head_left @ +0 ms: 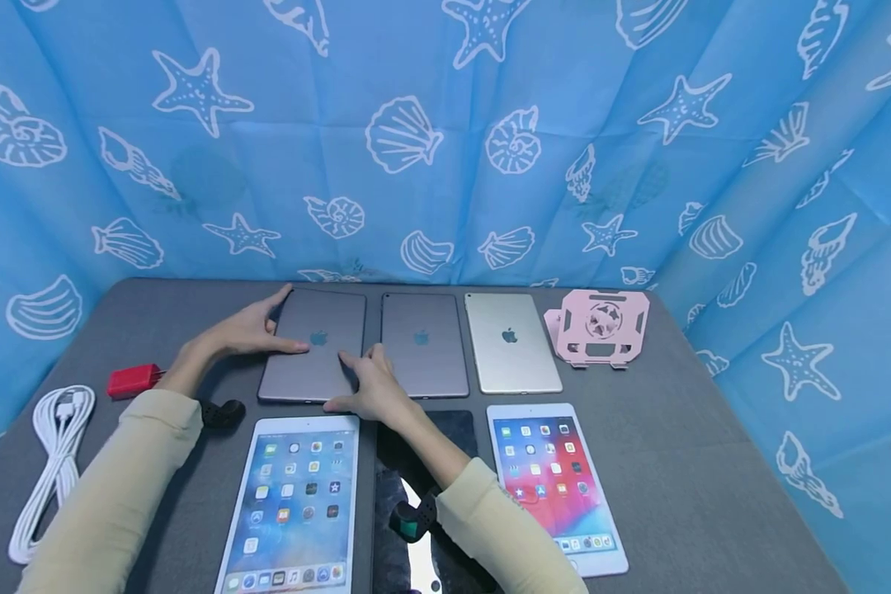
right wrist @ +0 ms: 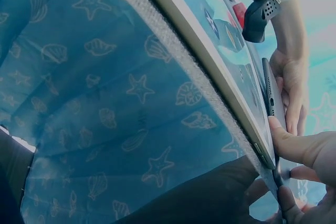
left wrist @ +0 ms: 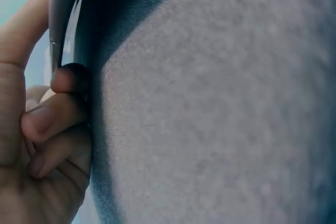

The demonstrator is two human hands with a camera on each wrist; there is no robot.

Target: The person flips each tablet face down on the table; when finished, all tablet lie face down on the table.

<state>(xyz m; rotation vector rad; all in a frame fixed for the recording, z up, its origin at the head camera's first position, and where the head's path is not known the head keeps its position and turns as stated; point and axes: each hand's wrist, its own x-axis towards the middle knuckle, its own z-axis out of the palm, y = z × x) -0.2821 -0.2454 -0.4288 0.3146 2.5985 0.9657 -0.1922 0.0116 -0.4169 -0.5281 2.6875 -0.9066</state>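
Note:
My left hand (head_left: 247, 328) holds the left side of a grey tablet (head_left: 325, 312) that lies back up, its thumb over the back. In the left wrist view, curled fingers (left wrist: 55, 116) reach beneath the tablet's edge. At the lower right corner of that same tablet, my right hand (head_left: 377, 386) grips with thumb and forefinger. The right wrist view catches the tablet's ported edge (right wrist: 271, 90) beside the right thumb. Directly in front lies a white tablet (head_left: 297, 478) with its screen lit. A second grey tablet (head_left: 425, 318) is to the right.
Farther right are a silver tablet (head_left: 512, 351) and a pink stand (head_left: 601, 326). In front lie a dark-screened tablet (head_left: 449, 429) under my right forearm and another lit white tablet (head_left: 549, 478). A red charger (head_left: 132, 381) and coiled white cable (head_left: 61, 445) are at left. A blue curtain (head_left: 431, 198) borders the table.

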